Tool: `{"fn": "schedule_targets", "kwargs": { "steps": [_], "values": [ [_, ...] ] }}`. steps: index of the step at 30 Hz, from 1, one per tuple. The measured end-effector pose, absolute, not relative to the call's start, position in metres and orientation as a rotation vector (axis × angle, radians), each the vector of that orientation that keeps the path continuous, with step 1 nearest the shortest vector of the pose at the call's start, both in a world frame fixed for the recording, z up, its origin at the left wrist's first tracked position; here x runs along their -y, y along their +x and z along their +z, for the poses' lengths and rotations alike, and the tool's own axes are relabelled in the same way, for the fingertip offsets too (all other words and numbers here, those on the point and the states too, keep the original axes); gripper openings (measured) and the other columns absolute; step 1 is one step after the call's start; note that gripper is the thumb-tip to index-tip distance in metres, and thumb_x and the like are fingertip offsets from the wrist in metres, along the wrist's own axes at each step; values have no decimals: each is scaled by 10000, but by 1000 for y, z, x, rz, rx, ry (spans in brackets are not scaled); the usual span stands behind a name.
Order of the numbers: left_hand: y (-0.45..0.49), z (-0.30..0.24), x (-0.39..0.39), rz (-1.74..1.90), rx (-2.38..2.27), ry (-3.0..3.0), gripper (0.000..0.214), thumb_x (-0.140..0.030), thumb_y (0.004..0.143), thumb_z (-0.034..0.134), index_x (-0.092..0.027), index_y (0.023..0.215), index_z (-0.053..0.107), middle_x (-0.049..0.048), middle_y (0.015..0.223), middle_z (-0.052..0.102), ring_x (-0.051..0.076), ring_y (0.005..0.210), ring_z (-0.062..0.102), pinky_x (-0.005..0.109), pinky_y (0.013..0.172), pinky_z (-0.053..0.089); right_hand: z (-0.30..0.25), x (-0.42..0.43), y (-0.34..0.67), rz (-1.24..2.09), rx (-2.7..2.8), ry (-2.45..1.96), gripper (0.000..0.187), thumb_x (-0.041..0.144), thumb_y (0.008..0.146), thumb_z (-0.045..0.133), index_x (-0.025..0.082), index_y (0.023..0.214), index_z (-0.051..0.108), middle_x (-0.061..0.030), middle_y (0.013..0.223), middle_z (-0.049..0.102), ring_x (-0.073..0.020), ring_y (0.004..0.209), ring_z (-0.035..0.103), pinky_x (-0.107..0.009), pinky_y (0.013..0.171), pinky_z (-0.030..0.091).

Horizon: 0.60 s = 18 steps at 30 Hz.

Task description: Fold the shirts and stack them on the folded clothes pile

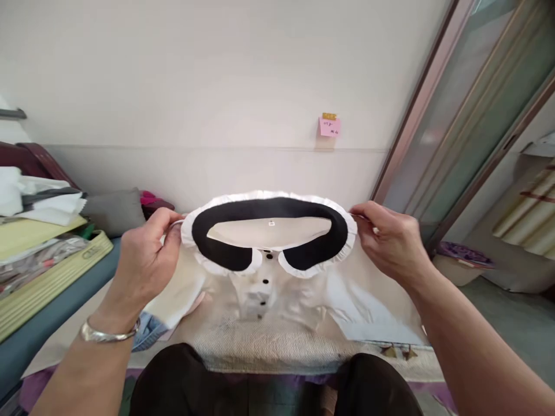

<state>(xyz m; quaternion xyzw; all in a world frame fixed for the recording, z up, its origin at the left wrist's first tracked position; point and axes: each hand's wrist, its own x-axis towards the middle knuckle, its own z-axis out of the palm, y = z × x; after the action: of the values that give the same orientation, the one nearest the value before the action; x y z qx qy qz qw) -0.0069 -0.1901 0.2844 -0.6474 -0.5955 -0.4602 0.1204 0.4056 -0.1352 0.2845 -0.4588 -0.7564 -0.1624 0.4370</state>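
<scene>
Held up in front of me is a cream blouse (286, 294) with a black collar (269, 207) edged in white ruffle. Small black buttons run down its front, and a small label shows inside the neck. Thumb and fingers of my left hand (150, 251) pinch the blouse just beside the collar's left end. On the opposite side, my right hand (390, 240) grips it the same way. The collar is stretched into a wide oval between both hands. The lower part of the blouse hangs onto the woven cloth below.
A beige woven cloth (277, 349) covers the surface over my knees. Papers and a yellow tray (93, 248) are on the left, near a grey cushion (115, 211). A pink note (329, 127) is stuck to the white wall. At right are a sliding door and a bin (462, 266).
</scene>
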Motion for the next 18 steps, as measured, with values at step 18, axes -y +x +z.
{"fn": "schedule_targets", "kwargs": {
  "steps": [18],
  "values": [
    [16,310,60,-1005,1556,-1705,237,-306,996,384,-197,1007,594,96,931,694,270,928,664,352,783,461,333,13,401,-681,1668,-1097,145,179,950,437,200,957,580,-92,963,669,-214,812,554,-309,683,353]
  ]
}}
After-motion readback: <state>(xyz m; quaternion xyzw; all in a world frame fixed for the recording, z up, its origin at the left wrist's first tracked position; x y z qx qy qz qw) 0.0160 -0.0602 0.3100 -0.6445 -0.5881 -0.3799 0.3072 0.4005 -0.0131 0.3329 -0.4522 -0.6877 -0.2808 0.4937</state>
